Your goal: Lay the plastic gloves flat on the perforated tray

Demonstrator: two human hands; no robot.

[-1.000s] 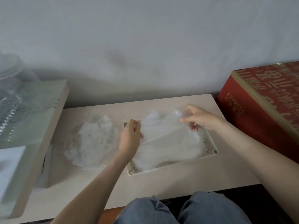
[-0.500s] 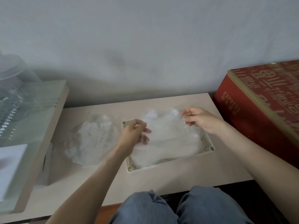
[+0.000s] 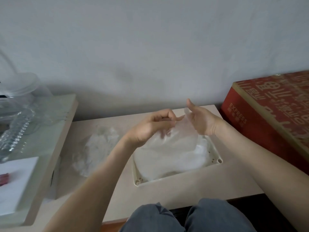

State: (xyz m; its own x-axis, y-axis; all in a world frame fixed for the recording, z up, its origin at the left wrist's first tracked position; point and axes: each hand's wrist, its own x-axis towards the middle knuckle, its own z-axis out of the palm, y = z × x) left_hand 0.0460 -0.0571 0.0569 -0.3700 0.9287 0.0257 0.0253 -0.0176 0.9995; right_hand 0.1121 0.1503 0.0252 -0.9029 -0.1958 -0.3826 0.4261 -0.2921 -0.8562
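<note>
Hands (image 3: 150,129) (image 3: 200,122) rose with a glove (image 3: 175,141) above the tray (image 3: 216,154), red box (image 3: 267,114) beside.

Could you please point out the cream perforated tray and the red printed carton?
Cream perforated plastic tray (image 3: 217,158): head view, on its near right corner rim.
Red printed cardboard carton (image 3: 237,118): head view, on its side face beside EXPRESS.

Gloves (image 3: 167,156) cover most of tray (image 3: 214,153); red box (image 3: 267,114) cut off at rt edge.
</note>
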